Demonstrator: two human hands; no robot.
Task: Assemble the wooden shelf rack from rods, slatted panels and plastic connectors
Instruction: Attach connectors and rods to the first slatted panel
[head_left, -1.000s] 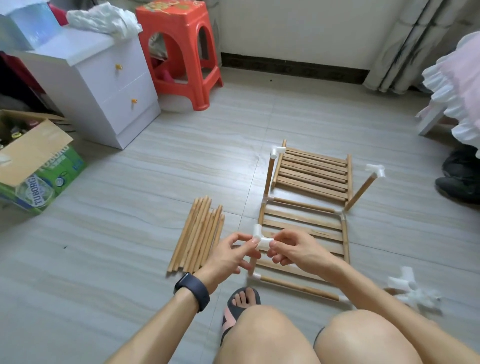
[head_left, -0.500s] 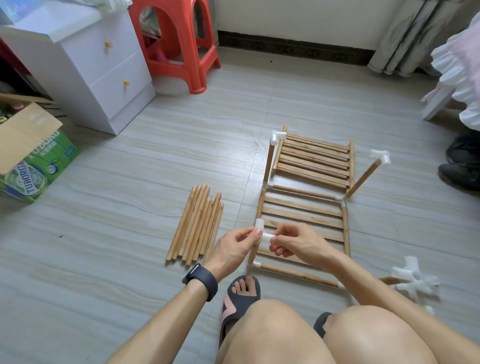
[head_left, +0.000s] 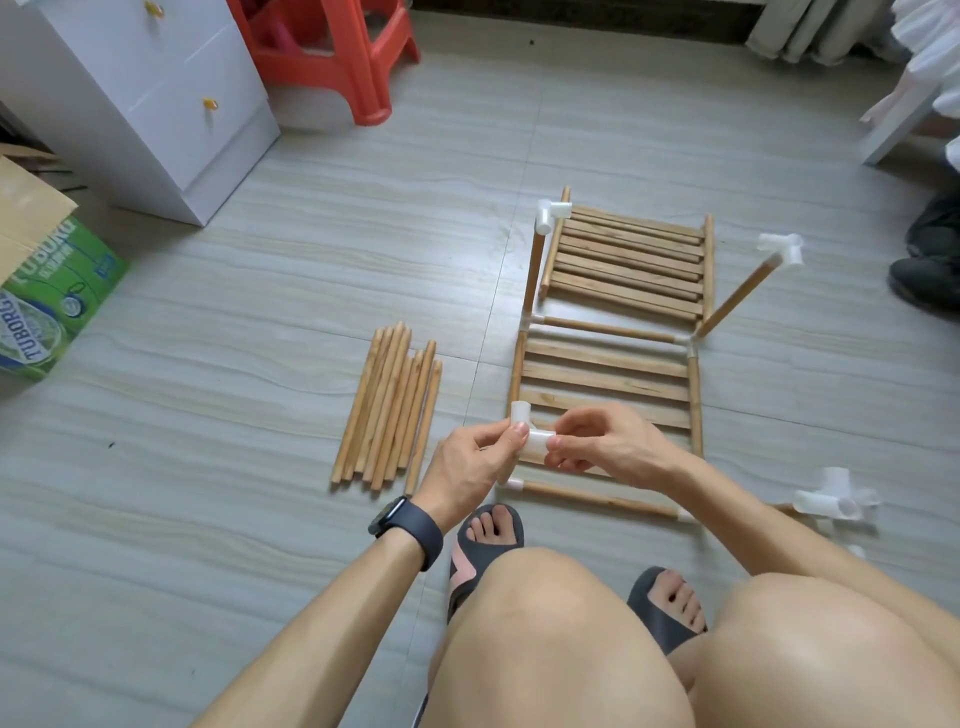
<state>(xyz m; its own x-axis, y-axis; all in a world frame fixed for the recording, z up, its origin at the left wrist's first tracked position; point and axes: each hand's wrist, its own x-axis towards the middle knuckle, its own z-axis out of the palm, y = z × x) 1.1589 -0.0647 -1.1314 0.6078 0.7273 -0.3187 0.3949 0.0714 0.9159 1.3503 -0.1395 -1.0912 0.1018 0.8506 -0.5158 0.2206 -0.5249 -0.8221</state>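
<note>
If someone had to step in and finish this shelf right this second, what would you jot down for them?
Hands: left hand and right hand both pinch one white plastic connector over the frame's near left side.
Parts: loose rods lie bundled on the floor left of the frame; spare connectors lie at the right, near the knee.
Done: the first slatted panel is framed with rods and corner connectors; two upright rods rise from its far corners, each capped with a connector.
Left: probably fit the held connector, add the near uprights, then mount the second slatted panel, which lies flat beyond.
</note>
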